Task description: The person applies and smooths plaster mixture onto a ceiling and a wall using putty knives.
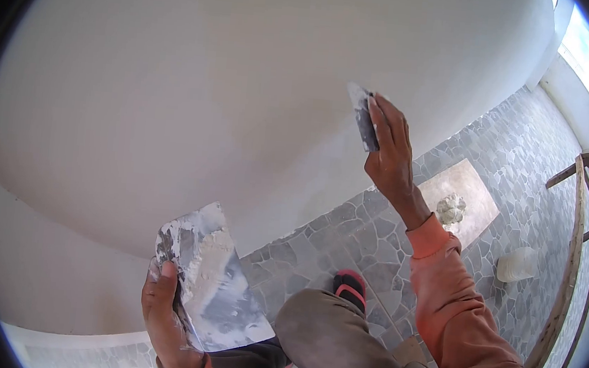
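Observation:
My left hand [168, 313] grips a wide metal plate [232, 291] by its left edge, low in the view. White paste lies on the plate's upper part and is smeared over the rest. Further up and to the right, my right hand [393, 150] is closed around a small putty knife [364, 116] with white paste on its blade. The knife is close to the smooth pale wall [234, 73]; whether it touches the wall I cannot tell.
On the stone-patterned floor [541, 163] lies a flat board [474, 189] bearing a lump of pale paste [451, 208]. A whitish container [516, 265] stands beyond it. Wooden scaffolding [574, 229] runs along the right. My sandalled foot [350, 287] is below.

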Demonstrator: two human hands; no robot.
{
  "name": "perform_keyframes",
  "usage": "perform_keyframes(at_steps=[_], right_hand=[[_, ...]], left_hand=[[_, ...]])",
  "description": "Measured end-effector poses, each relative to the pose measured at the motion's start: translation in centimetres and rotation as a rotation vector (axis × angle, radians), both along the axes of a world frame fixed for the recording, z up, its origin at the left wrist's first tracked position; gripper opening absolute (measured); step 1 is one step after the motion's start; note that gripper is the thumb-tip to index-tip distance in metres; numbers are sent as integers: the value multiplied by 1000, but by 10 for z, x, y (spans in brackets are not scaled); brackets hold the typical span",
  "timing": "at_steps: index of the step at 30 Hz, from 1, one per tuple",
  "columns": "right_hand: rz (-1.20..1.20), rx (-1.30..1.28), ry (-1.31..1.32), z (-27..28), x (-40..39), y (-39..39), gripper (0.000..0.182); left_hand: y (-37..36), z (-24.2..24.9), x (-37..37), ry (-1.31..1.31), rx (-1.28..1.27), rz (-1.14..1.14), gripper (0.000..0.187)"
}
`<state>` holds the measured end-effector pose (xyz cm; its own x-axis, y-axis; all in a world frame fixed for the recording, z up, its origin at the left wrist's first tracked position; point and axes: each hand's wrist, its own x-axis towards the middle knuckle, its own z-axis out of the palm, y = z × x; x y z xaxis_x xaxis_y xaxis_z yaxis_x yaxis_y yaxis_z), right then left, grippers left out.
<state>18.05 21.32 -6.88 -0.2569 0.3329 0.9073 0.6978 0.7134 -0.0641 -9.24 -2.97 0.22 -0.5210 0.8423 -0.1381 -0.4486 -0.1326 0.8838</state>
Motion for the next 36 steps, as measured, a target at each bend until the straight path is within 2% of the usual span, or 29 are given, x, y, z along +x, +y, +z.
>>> perform_keyframes(at_steps=[4, 8, 9, 12, 17, 20, 23, 26, 28, 30, 33, 34, 36], right_hand=[[-110, 224, -20, 83, 24, 44, 71], [-161, 209, -137, 83, 17, 54, 70], [-168, 190, -134, 72, 14, 52, 69], [-181, 185, -121, 12, -2, 55, 62], [-189, 41, -68, -122, -33, 39, 52], [-169, -101, -64, -147, -43, 15, 58], [45, -259, 41, -143, -36, -13, 56], [-7, -571, 544, -110, -25, -30, 41], [-147, -611, 733, -84, 0, -7, 29], [-218, -709, 852, -52, 12, 18, 27], [-253, -684, 708, -40, 8, 48, 31], [-203, -712, 707, -23, -6, 35, 39], [-161, -533, 555, -33, -33, 26, 49]], left_hand=[[3, 0, 5, 23, 0, 27, 30], [-4, 1, -2, 81, -38, -15, 35], [-6, -1, -4, 107, -47, -35, 37], [-6, -12, -7, 187, -62, 86, 38], [-3, -2, -3, 110, -54, 0, 40], [-2, 0, 6, 133, -44, -29, 38], [4, -5, 0, 103, -9, -71, 36], [6, -8, -2, 79, -17, -48, 35], [-3, 4, 4, 114, -17, -39, 34], [-3, 1, 0, 100, -13, -55, 34], [-3, -10, -10, 80, -16, -24, 34], [-2, -13, -11, 76, -21, -6, 33], [-2, -14, -11, 77, -11, 5, 33]])
